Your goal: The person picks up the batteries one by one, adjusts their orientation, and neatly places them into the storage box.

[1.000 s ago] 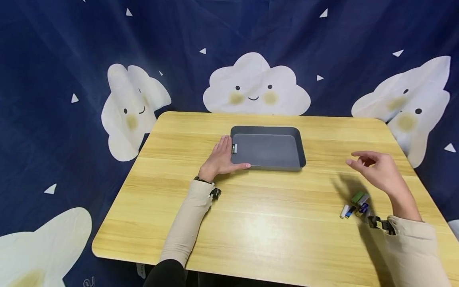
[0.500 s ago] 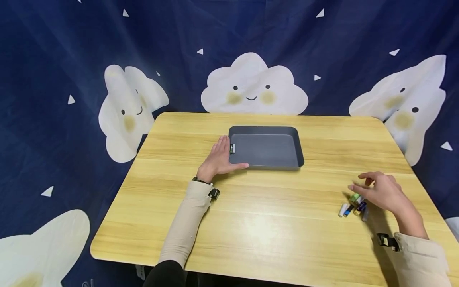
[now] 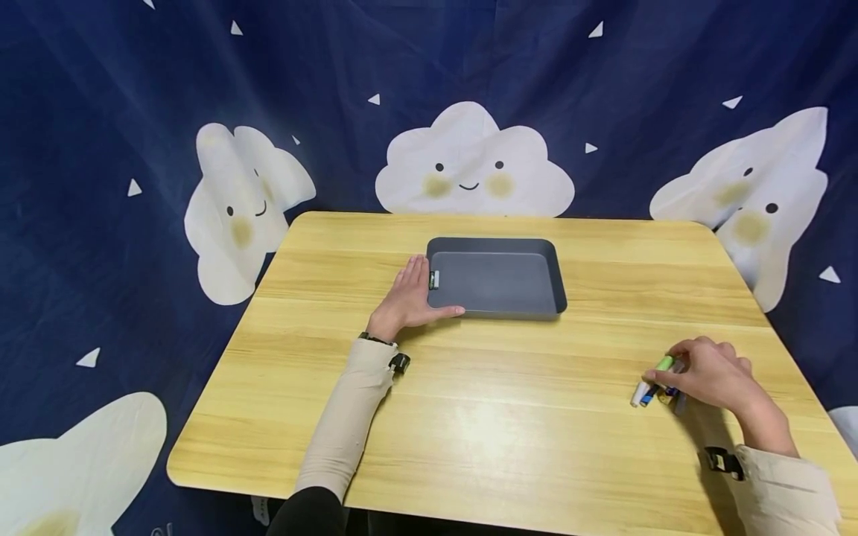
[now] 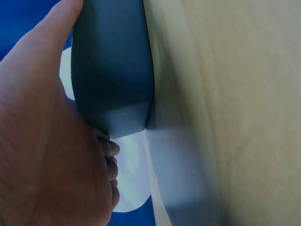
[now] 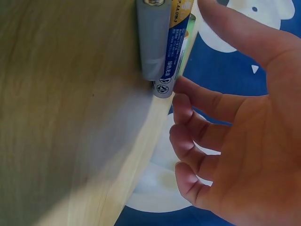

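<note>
My left hand (image 3: pixel 409 298) rests against the dark grey tray (image 3: pixel 496 314), fingers straight along its left wall and thumb stretched along its front rim. One battery (image 3: pixel 435 280) lies inside the tray by the left wall. In the left wrist view the tray's corner (image 4: pixel 122 113) sits beside the palm. At the right, my right hand (image 3: pixel 713 372) reaches into a small pile of batteries, thumb and index finger pinching a green battery (image 3: pixel 664 363). A white battery (image 3: pixel 640 393) and a blue battery (image 3: pixel 649 396) lie beside it. A grey battery (image 5: pixel 154 42) shows large in the right wrist view.
The wooden table (image 3: pixel 469 417) has rounded corners. Behind it hangs a dark blue curtain (image 3: pixel 335 59) with smiling white clouds.
My right hand has come down from above onto the battery pile, its thumb and index finger closing in on the green battery. The left hand keeps its place at the tray.
</note>
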### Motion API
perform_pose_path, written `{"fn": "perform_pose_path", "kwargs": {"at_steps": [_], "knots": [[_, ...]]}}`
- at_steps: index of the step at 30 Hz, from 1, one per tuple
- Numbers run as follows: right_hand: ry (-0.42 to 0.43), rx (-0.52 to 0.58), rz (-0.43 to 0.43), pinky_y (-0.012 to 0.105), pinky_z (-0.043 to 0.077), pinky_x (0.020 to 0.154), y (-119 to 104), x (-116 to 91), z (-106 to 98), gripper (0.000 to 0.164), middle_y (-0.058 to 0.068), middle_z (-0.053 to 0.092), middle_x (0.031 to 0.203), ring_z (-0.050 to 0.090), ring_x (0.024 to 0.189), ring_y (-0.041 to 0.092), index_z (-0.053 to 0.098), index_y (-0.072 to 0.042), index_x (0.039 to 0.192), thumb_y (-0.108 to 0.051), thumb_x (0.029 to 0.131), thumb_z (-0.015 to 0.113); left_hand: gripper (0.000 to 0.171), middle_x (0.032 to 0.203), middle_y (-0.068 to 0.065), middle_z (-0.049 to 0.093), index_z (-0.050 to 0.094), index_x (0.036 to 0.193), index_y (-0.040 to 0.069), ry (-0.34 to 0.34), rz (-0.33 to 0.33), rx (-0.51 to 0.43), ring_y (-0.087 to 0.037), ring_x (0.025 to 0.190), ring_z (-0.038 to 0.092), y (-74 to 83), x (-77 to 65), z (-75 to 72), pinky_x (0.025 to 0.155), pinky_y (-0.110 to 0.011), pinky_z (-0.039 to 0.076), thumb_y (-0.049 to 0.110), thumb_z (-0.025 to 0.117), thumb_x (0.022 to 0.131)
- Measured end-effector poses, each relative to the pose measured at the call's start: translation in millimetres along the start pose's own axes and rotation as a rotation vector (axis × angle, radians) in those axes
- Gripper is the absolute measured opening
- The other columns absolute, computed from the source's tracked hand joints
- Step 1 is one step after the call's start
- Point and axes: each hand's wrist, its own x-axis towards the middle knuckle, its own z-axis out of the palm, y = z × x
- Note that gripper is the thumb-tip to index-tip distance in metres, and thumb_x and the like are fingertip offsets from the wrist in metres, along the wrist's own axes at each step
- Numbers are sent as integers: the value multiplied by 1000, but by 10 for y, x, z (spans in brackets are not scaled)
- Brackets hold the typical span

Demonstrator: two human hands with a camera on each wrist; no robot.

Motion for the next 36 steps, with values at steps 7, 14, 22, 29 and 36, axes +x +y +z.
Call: {"fn": "perform_pose_path", "kwargs": {"at_steps": [7,14,22,29,36], "knots": [[-12,-7,2,40,31,63,-6,1,-22,70,7,66,86,53,79,33,73,1,108,-61,78,83,138,176,-16,-6,-2,166,1,-3,0,-11,-27,164,-6,8,-10,-11,135,-45,3,92,53,78],[-28,-10,-3,39,31,62,-24,14,-38,63,4,64,80,52,72,27,73,0,103,-58,80,83,138,176,-16,-6,-3,166,1,-2,-2,-7,-27,164,-6,1,-8,4,135,-45,3,92,52,78],[-37,-8,-2,37,31,63,-34,36,-66,56,-1,63,71,52,67,20,74,-3,98,-56,83,81,137,176,-16,-6,-3,166,1,8,-1,-5,-27,164,-6,7,2,7,135,-45,3,91,53,79],[-6,10,-2,37,34,62,14,51,-80,63,3,72,81,57,69,18,75,3,107,-55,83,82,136,176,-17,-5,-1,166,0,16,-2,-5,-27,164,-6,7,8,6,135,-45,3,90,54,79],[-6,81,-41,30,40,61,28,77,-103,67,16,73,97,61,78,18,69,10,120,-49,90,77,136,176,-15,-7,-2,166,1,-1,-10,-11,-27,164,-6,13,1,7,135,-46,4,90,54,79]]}}
